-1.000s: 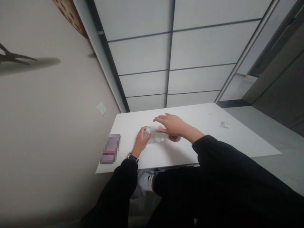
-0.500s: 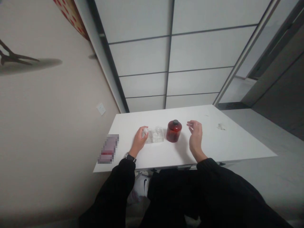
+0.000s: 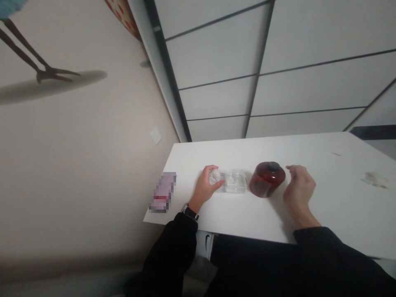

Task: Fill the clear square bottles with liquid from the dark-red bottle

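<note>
Two clear glass bottles with round stoppers stand side by side on the white table (image 3: 192,156). Around the left bottle (image 3: 217,181) my left hand (image 3: 206,185) curves, thumb in front and fingers behind. The right bottle (image 3: 236,184) stands just beyond my thumb. Further right is a dark red, see-through bottle (image 3: 266,181) with a dark cap (image 3: 274,166). My right hand (image 3: 300,190) is raised at its right side, fingers bent but holding nothing, with a narrow gap to the bottle.
At the table's left end lies a pinkish, pixelated flat item (image 3: 163,192). A crumpled pale scrap (image 3: 375,180) and a thin strip (image 3: 337,154) lie to the right. Behind the table stands a white panelled front (image 3: 216,101); a wall with a socket (image 3: 155,135) is on the left.
The view has turned left and come closer, so everything appears further right and larger. My right hand is nearer the red bottle, its fingers more bent. My left hand stays at the left clear bottle.
</note>
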`<state>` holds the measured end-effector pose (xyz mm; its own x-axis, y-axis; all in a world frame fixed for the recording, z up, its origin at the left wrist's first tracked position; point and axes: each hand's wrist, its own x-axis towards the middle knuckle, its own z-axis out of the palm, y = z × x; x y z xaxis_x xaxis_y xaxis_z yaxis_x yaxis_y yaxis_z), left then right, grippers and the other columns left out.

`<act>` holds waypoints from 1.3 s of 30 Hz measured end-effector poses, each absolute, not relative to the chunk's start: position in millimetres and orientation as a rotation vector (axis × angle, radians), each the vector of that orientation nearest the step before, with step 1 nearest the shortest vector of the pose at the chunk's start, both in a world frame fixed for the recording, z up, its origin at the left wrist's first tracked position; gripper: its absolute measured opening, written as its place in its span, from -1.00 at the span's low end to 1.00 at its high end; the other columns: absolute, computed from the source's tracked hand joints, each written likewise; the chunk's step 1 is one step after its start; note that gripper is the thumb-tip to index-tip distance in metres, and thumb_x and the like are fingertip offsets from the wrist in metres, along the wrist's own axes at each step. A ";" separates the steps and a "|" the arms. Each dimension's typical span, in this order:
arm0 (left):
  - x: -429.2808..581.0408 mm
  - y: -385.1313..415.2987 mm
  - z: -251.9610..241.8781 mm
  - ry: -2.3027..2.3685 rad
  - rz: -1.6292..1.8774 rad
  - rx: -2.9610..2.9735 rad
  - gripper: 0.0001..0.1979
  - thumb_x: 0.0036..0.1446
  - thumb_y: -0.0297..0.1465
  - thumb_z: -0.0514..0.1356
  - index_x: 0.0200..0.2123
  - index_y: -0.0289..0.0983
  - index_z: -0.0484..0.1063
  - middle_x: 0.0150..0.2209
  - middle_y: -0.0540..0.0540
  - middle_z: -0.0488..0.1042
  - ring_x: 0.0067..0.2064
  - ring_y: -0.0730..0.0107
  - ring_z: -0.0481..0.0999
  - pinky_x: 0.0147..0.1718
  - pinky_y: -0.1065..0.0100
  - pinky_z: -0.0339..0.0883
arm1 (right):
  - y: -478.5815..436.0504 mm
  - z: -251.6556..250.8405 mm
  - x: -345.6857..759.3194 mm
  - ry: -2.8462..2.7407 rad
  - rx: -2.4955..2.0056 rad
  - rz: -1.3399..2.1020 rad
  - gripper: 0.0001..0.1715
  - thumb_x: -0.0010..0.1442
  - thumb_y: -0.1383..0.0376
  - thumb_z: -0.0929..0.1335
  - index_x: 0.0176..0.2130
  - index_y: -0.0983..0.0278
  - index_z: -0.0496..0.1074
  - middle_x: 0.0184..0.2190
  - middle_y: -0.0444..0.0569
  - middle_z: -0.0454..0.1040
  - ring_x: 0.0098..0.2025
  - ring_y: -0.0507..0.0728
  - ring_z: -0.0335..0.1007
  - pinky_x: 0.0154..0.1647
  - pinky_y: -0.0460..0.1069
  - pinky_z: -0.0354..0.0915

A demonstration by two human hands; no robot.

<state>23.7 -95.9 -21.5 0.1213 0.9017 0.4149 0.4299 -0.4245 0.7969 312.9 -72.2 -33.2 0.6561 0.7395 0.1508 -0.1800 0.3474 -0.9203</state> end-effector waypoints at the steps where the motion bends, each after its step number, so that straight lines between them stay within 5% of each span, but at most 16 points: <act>1: 23.8 -95.8 -21.4 1.284 1.261 1.910 -0.48 0.26 -0.01 0.36 0.10 -0.19 0.37 0.11 -0.23 0.51 0.19 0.00 0.50 0.24 0.04 0.33 | -73.9 -32.4 315.5 -0.617 -1.081 0.609 -0.52 0.23 0.04 0.48 -0.56 0.17 0.31 -0.51 -0.15 0.25 -0.35 0.12 0.26 -0.31 0.06 0.26; 3: 23.7 -95.3 -21.2 1.280 1.257 1.906 -0.47 0.25 -0.01 0.37 0.11 -0.19 0.37 0.12 -0.23 0.50 0.20 0.00 0.50 0.25 0.05 0.32 | -76.9 -30.8 318.2 -0.599 -1.121 0.542 -0.47 0.23 0.08 0.48 -0.60 0.16 0.24 -0.60 -0.20 0.16 -0.49 0.08 0.11 -0.44 0.06 0.14; 7: 23.1 -93.5 -20.1 1.266 1.253 1.912 -0.45 0.22 -0.01 0.38 0.11 -0.19 0.38 0.12 -0.22 0.51 0.21 0.00 0.49 0.25 0.05 0.30 | -79.4 -27.1 314.9 -0.633 -1.116 0.586 -0.26 0.27 -0.22 0.40 -0.61 0.12 0.06 -0.68 -0.28 0.02 -0.62 0.01 -0.09 -0.58 0.02 -0.04; 11: 21.8 -90.2 -20.3 1.254 1.267 1.916 -0.45 0.22 0.03 0.37 0.08 -0.19 0.40 0.09 -0.21 0.51 0.19 0.00 0.49 0.25 0.03 0.30 | -79.1 -24.8 311.8 -0.709 -1.062 0.666 -0.19 0.15 -0.43 0.37 -0.56 0.15 0.14 -0.63 -0.27 0.07 -0.60 0.00 -0.05 -0.60 -0.02 -0.05; 14: 20.5 -88.0 -21.8 1.241 1.277 1.925 -0.36 0.13 0.04 0.43 0.11 -0.18 0.38 0.12 -0.22 0.48 0.23 -0.05 0.46 0.28 0.00 0.27 | -78.7 -26.8 310.1 -0.759 -1.007 0.730 -0.21 0.16 -0.47 0.32 -0.39 0.17 0.41 -0.41 -0.14 0.40 -0.45 0.05 0.27 -0.47 -0.03 0.23; 17: 19.4 -87.3 -22.4 1.238 1.274 1.939 -0.29 0.06 0.02 0.48 0.14 -0.18 0.36 0.16 -0.24 0.45 0.26 -0.07 0.43 0.29 -0.02 0.26 | -78.7 -32.2 303.0 -0.831 -0.936 0.846 -0.22 0.23 -0.47 0.25 -0.18 0.11 0.53 -0.15 -0.06 0.57 -0.13 0.16 0.50 -0.09 0.08 0.45; 22: 19.4 -87.9 -20.4 1.253 1.269 1.966 -0.29 0.03 -0.07 0.52 0.14 -0.18 0.36 0.16 -0.23 0.45 0.24 -0.05 0.45 0.28 -0.03 0.28 | -76.7 -40.7 286.0 -0.959 -0.820 1.021 -0.19 0.24 -0.47 0.24 0.04 0.03 0.56 0.09 -0.05 0.59 0.19 0.29 0.48 0.32 0.24 0.33; 31: 21.8 -87.8 -15.9 1.240 1.264 2.014 -0.37 0.07 -0.03 0.49 0.09 -0.17 0.42 0.12 -0.20 0.50 0.21 -0.02 0.48 0.29 -0.03 0.29 | -78.1 -36.4 285.1 -0.936 -0.793 1.034 -0.13 0.22 -0.48 0.25 0.11 0.03 0.54 0.21 -0.03 0.55 0.31 0.28 0.40 0.44 0.26 0.19; 39: 20.2 -94.7 -13.8 1.219 1.359 1.989 -0.32 0.19 0.15 0.33 0.14 -0.22 0.41 0.14 -0.28 0.51 0.23 -0.03 0.49 0.30 -0.01 0.32 | -77.9 -30.9 295.1 -0.665 -0.901 0.802 -0.24 0.26 -0.41 0.25 -0.15 0.15 0.52 -0.07 -0.02 0.56 0.06 0.19 0.49 0.24 0.17 0.28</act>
<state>20.2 -94.7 -13.8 0.1296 0.8487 0.5128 0.4179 -0.5157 0.7480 295.1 -77.9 -30.9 0.5381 0.8264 0.1659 -0.3163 0.3804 -0.8690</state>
